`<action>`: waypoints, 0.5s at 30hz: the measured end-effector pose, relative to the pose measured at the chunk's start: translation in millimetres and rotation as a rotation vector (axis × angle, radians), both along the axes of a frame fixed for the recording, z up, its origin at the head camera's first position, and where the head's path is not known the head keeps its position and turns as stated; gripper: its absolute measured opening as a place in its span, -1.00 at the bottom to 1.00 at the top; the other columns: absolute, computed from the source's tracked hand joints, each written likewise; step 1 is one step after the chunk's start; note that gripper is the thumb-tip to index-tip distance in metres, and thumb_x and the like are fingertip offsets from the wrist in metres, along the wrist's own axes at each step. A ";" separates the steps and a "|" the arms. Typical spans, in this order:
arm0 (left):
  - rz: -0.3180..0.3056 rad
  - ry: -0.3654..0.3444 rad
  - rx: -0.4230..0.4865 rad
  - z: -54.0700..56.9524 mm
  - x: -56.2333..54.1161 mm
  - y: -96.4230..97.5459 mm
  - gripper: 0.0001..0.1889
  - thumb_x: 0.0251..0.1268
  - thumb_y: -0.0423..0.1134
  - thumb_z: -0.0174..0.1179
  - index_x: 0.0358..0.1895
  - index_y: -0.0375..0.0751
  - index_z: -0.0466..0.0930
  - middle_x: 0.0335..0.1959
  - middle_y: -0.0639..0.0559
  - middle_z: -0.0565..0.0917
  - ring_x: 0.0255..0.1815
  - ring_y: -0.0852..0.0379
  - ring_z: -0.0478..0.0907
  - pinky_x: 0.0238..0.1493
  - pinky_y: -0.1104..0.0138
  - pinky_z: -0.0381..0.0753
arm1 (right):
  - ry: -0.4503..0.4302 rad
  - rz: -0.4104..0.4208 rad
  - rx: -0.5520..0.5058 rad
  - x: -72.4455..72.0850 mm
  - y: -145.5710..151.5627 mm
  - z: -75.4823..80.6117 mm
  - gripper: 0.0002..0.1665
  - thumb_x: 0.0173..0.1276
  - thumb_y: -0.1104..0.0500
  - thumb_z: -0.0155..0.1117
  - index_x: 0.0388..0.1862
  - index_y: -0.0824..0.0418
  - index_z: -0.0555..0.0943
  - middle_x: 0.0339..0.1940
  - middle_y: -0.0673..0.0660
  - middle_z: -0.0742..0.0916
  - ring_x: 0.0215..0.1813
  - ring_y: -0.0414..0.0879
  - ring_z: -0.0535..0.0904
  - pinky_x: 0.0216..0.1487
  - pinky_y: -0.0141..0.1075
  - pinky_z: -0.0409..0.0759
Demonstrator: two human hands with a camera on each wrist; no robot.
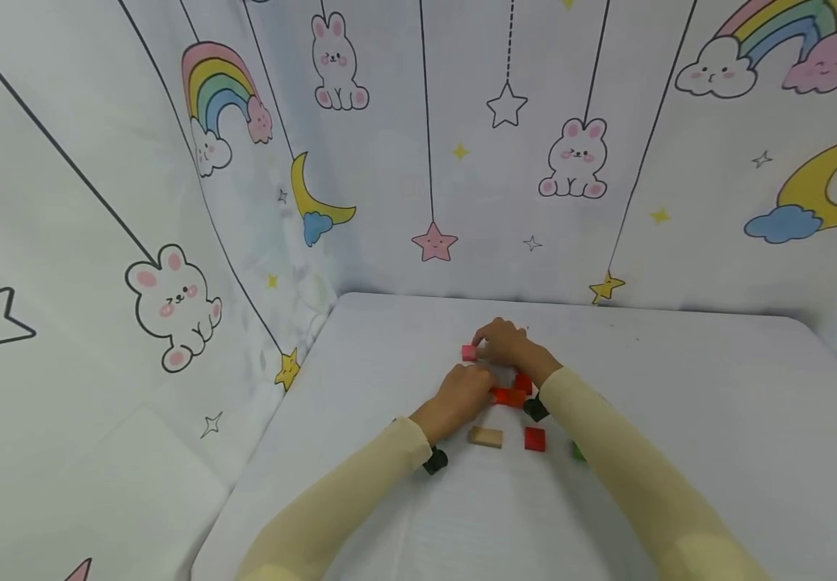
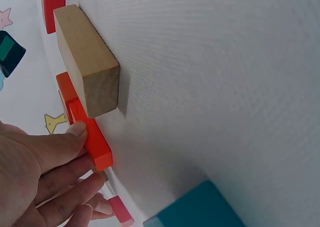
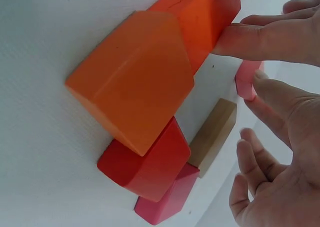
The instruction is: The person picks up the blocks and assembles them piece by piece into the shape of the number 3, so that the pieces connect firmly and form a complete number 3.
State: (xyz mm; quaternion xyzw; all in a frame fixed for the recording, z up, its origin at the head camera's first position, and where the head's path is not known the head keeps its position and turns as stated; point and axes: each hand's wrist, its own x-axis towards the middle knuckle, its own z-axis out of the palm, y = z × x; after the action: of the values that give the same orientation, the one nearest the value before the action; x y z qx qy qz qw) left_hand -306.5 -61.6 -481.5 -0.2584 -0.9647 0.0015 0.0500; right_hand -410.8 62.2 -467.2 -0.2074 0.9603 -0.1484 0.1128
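Currently, on the white table (image 1: 694, 371), by the left hand (image 1: 465, 393) a red-orange block (image 2: 97, 143) is being pinched, touching an orange block (image 3: 137, 79); by the right hand (image 1: 508, 343), farther back, a smaller pink block (image 1: 468, 353) is being held between thumb and finger.

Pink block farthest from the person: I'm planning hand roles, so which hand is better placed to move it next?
Probably the right hand: it pinches the pink block, while the left hand grips the orange-red block, nearer the person.
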 end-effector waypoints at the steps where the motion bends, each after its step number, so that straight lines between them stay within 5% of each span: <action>1: -0.002 0.001 -0.005 -0.1 0.1 0.1 -0.86 0.43 -0.13 0.41 -0.04 0.00 0.83 -0.16 0.12 0.81 -0.15 0.15 0.72 0.03 0.26 0.68 | -0.002 -0.001 -0.001 0.8 0.7 0.5 -0.66 0.53 0.07 0.30 0.21 0.09 0.74 0.28 0.34 0.61 0.29 0.28 0.50 0.36 0.36 0.39; 15: 0.005 -0.011 -0.010 -2.4 -0.4 0.5 -0.84 0.45 -0.11 0.40 -0.01 0.02 0.82 -0.12 0.12 0.82 -0.17 0.15 0.70 -0.05 0.29 0.65 | -0.013 0.007 -0.005 -4.1 11.0 -6.0 -0.61 0.53 0.02 0.31 0.24 0.10 0.73 0.29 0.32 0.66 0.28 0.26 0.54 0.35 0.40 0.41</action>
State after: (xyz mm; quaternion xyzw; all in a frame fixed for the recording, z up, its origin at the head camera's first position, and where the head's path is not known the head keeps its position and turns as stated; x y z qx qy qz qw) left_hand -306.9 -61.0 -484.0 -0.2565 -0.9655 0.0053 0.0435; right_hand -414.9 73.3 -473.2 -0.2099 0.9585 -0.1518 0.1192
